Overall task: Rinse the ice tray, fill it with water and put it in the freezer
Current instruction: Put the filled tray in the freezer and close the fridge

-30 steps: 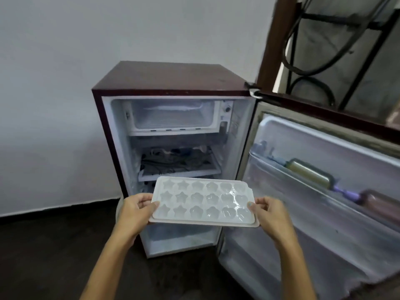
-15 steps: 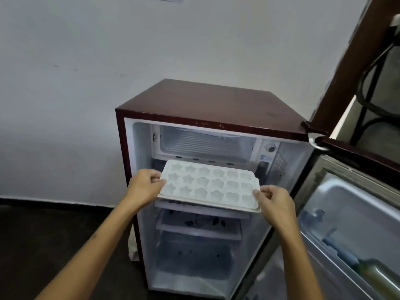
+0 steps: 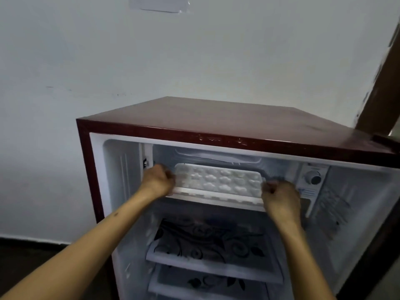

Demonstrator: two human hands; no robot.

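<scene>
The left hand (image 3: 157, 182) grasps the left end of the ice tray (image 3: 218, 180), fingers curled on its edge. The tray lies flat, long axis left to right, inside the freezer box (image 3: 270, 164) atop the fridge (image 3: 194, 118). The right hand (image 3: 281, 197) grasps its right end; patterned shelves (image 3: 207, 241) sit below.

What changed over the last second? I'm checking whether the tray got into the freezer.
The white plastic ice tray went up and forward, from in front of the shelves into the freezer compartment. Left hand and right hand grip its ends as before. The maroon fridge stays open.
</scene>
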